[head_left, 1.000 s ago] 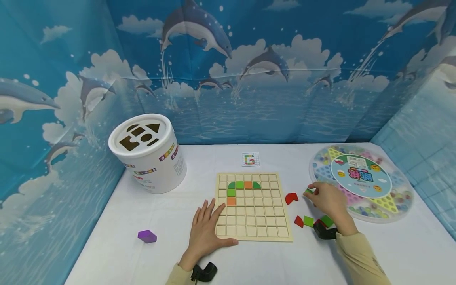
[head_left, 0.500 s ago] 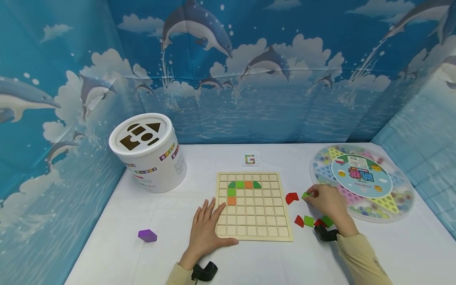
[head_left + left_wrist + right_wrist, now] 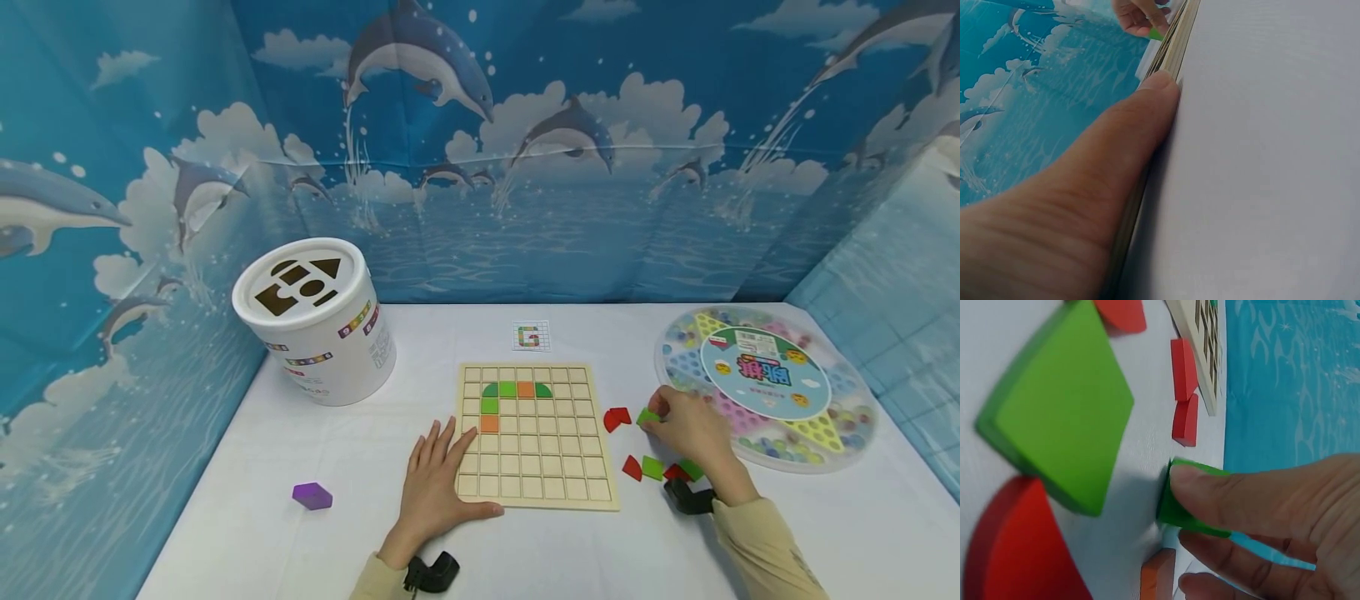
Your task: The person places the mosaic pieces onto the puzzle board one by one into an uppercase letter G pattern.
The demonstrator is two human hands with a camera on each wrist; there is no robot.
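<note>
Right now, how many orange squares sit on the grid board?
2: upper orange square, second row, fourth column; lower orange square, fourth row, second column, counted from far left. None seem hidden.

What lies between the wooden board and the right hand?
In the head view: two red pieces, then the green piece that the right hand pinches.

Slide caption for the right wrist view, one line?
Right hand pinching a green tile, a second green tile in the foreground, loose red pieces and part of a wooden grid board in view.

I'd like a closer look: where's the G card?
In the head view, the G card lies just beyond the wooden board, between the white bucket, left, and round game, right.
</note>
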